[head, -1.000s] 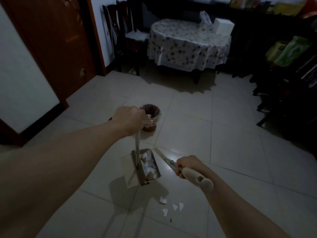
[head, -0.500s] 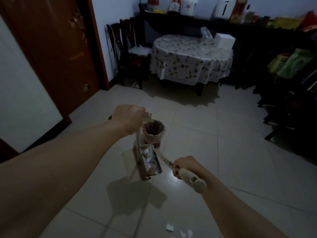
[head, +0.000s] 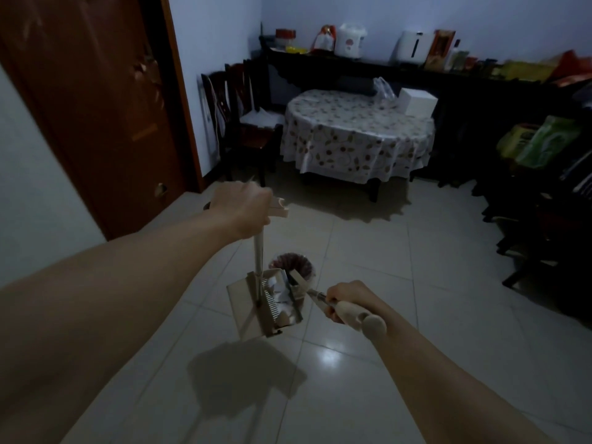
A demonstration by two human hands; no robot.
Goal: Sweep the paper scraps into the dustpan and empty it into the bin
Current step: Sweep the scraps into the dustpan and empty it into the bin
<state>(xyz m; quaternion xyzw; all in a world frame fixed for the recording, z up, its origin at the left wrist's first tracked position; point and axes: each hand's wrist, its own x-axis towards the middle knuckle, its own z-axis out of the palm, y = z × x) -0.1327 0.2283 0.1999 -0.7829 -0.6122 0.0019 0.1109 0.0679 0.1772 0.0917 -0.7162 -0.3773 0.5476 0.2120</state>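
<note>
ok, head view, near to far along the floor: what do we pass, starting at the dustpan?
dustpan holding paper scraps → bin → round table with white box → dark shelf at the back wall

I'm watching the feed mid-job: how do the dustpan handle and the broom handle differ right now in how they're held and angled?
The dustpan handle hangs near vertical; the broom handle slants, butt end toward the camera. The left hand grips the dustpan handle at its top; the right hand grips the broom handle short of its rounded end. The dustpan handle carries the dustpan, holding paper scraps; the broom's head is hidden. Both look pale.
</note>
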